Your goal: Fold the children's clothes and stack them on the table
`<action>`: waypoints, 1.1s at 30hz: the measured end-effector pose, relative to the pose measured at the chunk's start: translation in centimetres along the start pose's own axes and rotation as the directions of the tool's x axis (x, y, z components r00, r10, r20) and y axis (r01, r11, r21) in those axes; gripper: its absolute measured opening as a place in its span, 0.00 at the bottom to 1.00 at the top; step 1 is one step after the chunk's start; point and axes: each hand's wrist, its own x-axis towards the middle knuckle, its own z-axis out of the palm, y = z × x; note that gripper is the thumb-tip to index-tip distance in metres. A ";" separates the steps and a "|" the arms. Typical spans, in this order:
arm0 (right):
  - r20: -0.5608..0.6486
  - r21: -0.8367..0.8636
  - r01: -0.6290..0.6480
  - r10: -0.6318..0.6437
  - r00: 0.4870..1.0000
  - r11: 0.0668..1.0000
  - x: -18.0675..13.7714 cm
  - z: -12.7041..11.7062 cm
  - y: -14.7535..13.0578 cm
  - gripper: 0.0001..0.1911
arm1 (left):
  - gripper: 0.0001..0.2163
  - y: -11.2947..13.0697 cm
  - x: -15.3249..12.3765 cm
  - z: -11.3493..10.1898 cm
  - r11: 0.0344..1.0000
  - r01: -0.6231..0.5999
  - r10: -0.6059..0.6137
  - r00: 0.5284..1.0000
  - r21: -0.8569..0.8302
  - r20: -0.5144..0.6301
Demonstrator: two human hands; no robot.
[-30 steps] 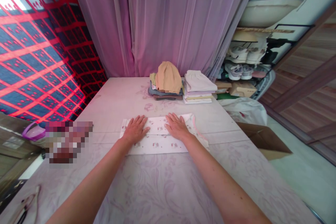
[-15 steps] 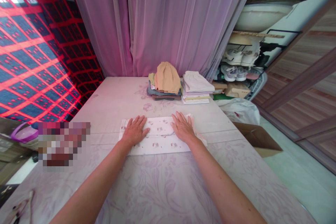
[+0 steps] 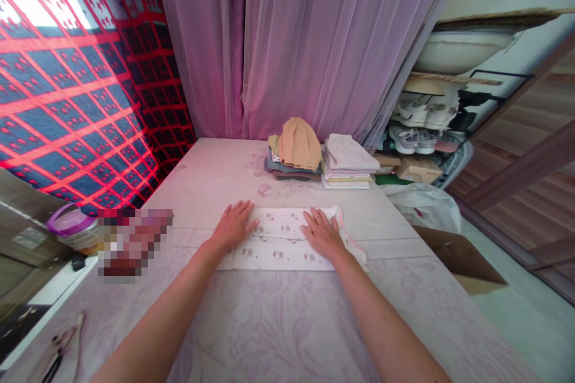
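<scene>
A white garment (image 3: 278,256) with small printed cartoon figures lies folded into a long strip on the flower-patterned bed cover (image 3: 269,317). Pink trim edges its right end. My left hand (image 3: 234,224) rests flat over its left part, fingers stretched out. On the right part lies my right hand (image 3: 324,232), palm down with the fingers spread. Both press on the upper folded layer, and neither grips the cloth. Which kind of garment it is, I cannot tell.
Behind the garment stand a pile of darker clothes with a tan piece (image 3: 300,143) on top and a stack of white folded clothes (image 3: 350,155). An open cardboard box (image 3: 458,257) sits off the right edge. A cord (image 3: 78,341) lies at the lower left.
The whole view has swung slightly left and up. My hands have stayed flat on the garment, with its upper layer shifted slightly under them.
</scene>
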 end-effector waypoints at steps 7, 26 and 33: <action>0.003 0.002 -0.030 0.030 1.000 1.000 0.2 -0.3 -0.2 0.30 | 0.30 -2.4 -2.1 0.5 0.998 0.057 -0.056 0.998 0.034 -0.038; -0.123 -0.030 -0.241 0.236 0.964 0.970 0.8 -0.5 2.0 0.29 | 0.19 -5.3 -2.1 2.7 0.750 0.059 -0.381 0.853 -0.658 -0.357; -0.115 -0.030 -0.258 0.253 0.961 0.966 0.4 -1.0 1.0 0.29 | 0.17 -6.0 -2.6 1.4 0.129 -0.184 -0.643 0.732 -0.975 -0.223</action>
